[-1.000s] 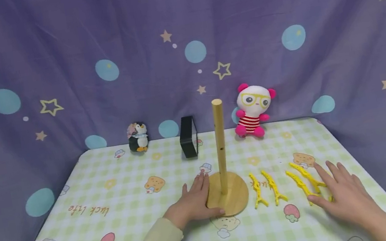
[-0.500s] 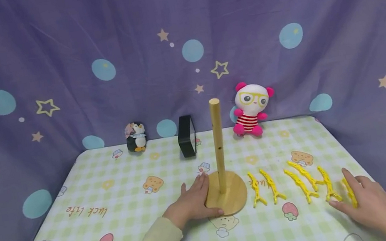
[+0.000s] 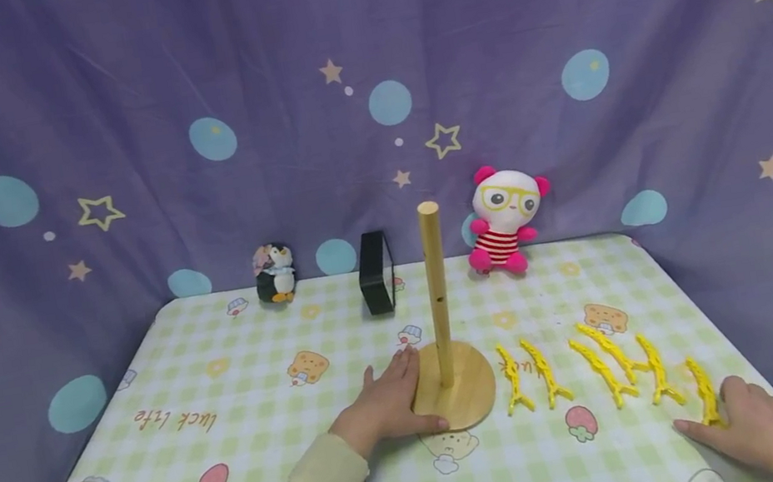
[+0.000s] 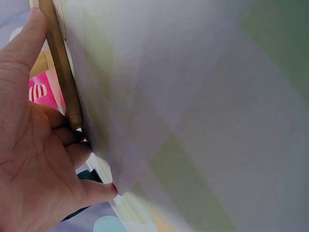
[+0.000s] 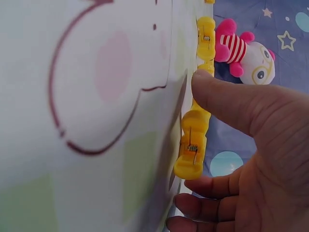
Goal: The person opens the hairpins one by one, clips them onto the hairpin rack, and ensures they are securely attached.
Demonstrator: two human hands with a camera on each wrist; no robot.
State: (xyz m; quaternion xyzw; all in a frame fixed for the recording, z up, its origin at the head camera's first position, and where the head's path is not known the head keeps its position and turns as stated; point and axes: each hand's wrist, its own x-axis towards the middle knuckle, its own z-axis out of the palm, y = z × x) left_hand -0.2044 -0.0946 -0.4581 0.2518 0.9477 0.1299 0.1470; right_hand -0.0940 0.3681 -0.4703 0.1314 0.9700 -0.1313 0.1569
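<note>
While the wooden stand (image 3: 441, 325) is grasped by the left hand (image 3: 387, 406), the nearest yellow clip (image 3: 703, 391) is flanked by the right hand (image 3: 755, 423), fingers released.

The wooden stand (image 3: 439, 300) — round base, upright post with small dark holes — stands on the worktop (image 3: 255, 464). Six slender yellow clips (image 3: 658, 372), metal-sprung and fork-ended, lie loosely spread to its right — two just beside the base.

Curtain (image 3: 277, 31): evenly lit, dimmer than the tablecloth (image 3: 260, 446)
Tablecloth: bright in head view; grey, blurred in left wrist view
Yellow clip (image 5: 193, 145): soft shadow beside it
</note>
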